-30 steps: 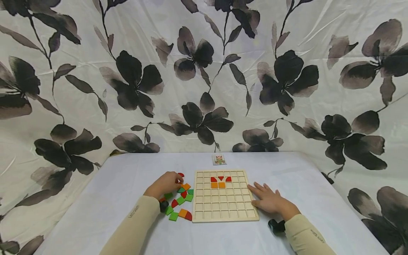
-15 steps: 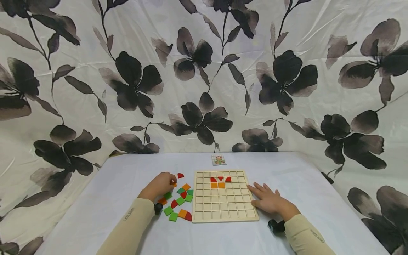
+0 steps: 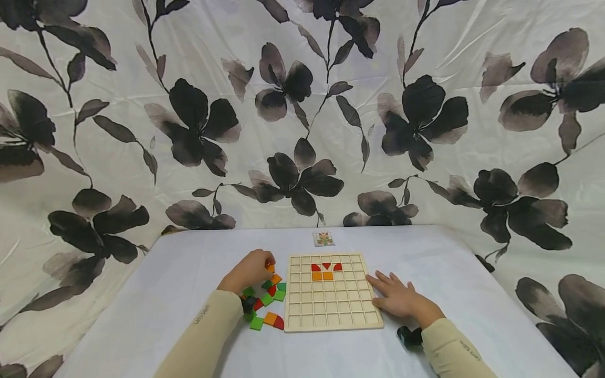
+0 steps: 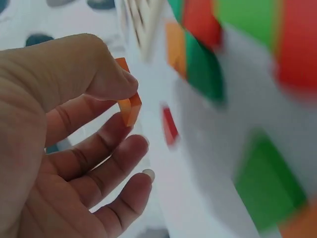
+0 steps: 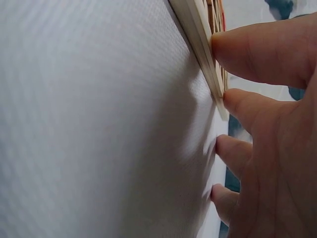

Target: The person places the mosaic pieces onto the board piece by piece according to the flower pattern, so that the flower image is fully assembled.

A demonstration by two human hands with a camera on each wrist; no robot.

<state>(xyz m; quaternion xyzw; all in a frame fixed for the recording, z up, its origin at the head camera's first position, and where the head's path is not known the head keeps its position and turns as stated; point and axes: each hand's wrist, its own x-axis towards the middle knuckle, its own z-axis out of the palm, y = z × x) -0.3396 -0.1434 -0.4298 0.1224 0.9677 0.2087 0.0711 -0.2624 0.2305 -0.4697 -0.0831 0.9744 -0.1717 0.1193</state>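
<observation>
My left hand (image 3: 250, 270) pinches an orange piece (image 4: 130, 108) between thumb and index finger, raised above loose pieces left of the wooden grid board (image 3: 333, 307). The other fingers of that hand (image 4: 94, 134) curve loosely. Two orange squares (image 3: 322, 276) lie side by side in the grid, below a row of red pieces (image 3: 337, 267). My right hand (image 3: 399, 298) lies spread at the board's right edge; in the right wrist view its thumb and index finger touch the board's rim (image 5: 198, 44).
Green, red and orange pieces lie scattered between my left forearm and the board, a green square (image 3: 257, 323) nearest the front. A small patterned card (image 3: 323, 239) lies behind the board. A floral cloth (image 3: 283, 131) hangs beyond the table (image 3: 189, 252).
My left hand first drew left with the orange piece, then moved back right and slightly up toward the board. The right hand has stayed at the board's edge.
</observation>
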